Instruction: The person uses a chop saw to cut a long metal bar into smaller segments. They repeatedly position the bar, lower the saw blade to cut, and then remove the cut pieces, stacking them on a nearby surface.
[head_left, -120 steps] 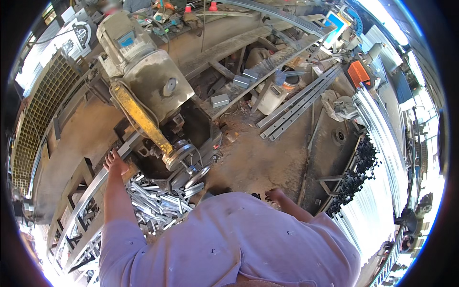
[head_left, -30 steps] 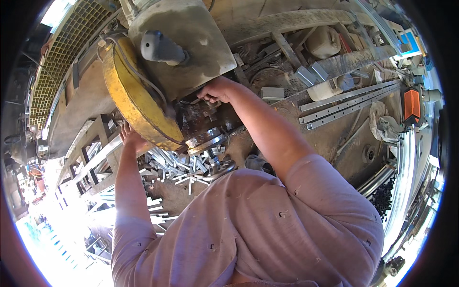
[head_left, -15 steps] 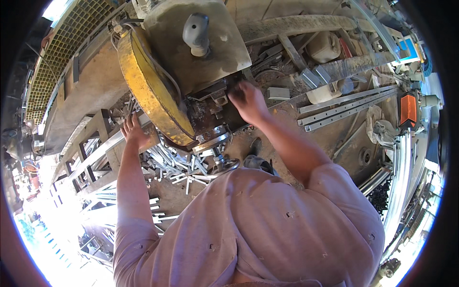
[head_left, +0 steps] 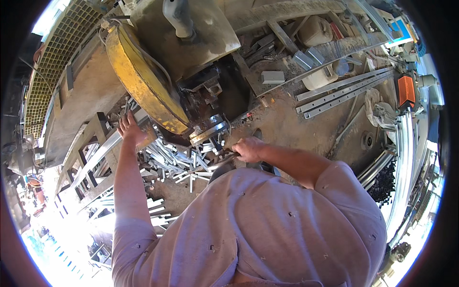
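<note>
The left hand [head_left: 130, 130] is at about 9 o'clock from the middle. Its fingers are spread flat and it presses on a long silver metal bar [head_left: 98, 154] that runs down toward 8 o'clock. It is not closed around the bar. The right hand [head_left: 248, 149] is near the middle. It is clenched on a thin dark thing, but that thing is too small and too dark to name.

Between the two hands lies a heap of short shiny metal cut pieces [head_left: 179, 162]. Just above the heap, toward 11 o'clock, stands a big round yellow metal guard [head_left: 143, 83]. It belongs to a dusty grey cutting machine [head_left: 191, 33] at 12 o'clock. The machine's top is cut off by the edge of the picture.

At 2 o'clock lie two long flat grey metal rails [head_left: 344, 93], side by side on the dirt floor [head_left: 287, 124]. Near them sits a whitish plastic jug [head_left: 321, 79], partly hidden behind a bar. At 3 o'clock there is a small orange box-shaped thing [head_left: 407, 91]. At 1 o'clock, far off, a blue sign-like board [head_left: 400, 29] shows, too bent and small to see well. At 10 o'clock there is a yellow-green wire grid panel [head_left: 52, 62].

The person's pale purple shirt [head_left: 258, 225] fills the low part and hides the floor under it. The spot at 7 o'clock is washed out by bright light.
</note>
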Demonstrator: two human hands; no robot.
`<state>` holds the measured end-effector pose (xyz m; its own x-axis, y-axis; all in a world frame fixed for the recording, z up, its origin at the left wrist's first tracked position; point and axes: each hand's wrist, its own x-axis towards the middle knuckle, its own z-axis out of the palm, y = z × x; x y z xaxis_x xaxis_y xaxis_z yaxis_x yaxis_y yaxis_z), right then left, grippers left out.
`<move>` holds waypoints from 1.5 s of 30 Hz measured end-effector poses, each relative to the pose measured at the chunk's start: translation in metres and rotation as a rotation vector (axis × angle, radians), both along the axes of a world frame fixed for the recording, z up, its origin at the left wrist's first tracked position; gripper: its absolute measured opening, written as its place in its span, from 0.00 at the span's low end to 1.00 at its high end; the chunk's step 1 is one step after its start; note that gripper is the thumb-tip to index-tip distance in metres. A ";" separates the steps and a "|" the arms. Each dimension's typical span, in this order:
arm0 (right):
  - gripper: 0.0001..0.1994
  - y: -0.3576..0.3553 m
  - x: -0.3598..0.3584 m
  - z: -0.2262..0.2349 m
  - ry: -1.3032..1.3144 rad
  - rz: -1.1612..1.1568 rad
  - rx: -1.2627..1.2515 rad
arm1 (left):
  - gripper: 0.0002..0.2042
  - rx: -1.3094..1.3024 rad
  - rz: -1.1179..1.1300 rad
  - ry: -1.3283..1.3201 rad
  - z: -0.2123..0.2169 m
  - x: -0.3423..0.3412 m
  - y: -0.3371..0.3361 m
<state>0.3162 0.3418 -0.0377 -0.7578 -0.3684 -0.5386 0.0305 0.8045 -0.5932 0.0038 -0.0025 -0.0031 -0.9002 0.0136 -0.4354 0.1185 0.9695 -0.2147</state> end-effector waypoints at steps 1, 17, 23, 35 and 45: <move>0.15 -0.001 -0.002 0.010 0.009 0.017 -0.004 | 0.63 -0.001 0.002 0.000 -0.001 -0.002 0.000; 0.25 0.047 -0.230 0.054 -0.078 -0.669 -0.662 | 0.66 -0.012 -0.055 0.028 -0.012 -0.006 -0.011; 0.14 0.051 -0.245 0.044 -0.257 -0.842 -0.902 | 0.65 0.030 -0.049 0.048 -0.013 -0.006 -0.008; 0.22 0.183 -0.136 0.075 -0.011 -1.078 -1.100 | 0.66 0.087 -0.054 0.077 -0.018 -0.004 -0.016; 0.25 0.252 -0.009 0.041 0.223 -1.605 -1.409 | 0.65 0.057 -0.071 0.069 -0.022 -0.009 -0.019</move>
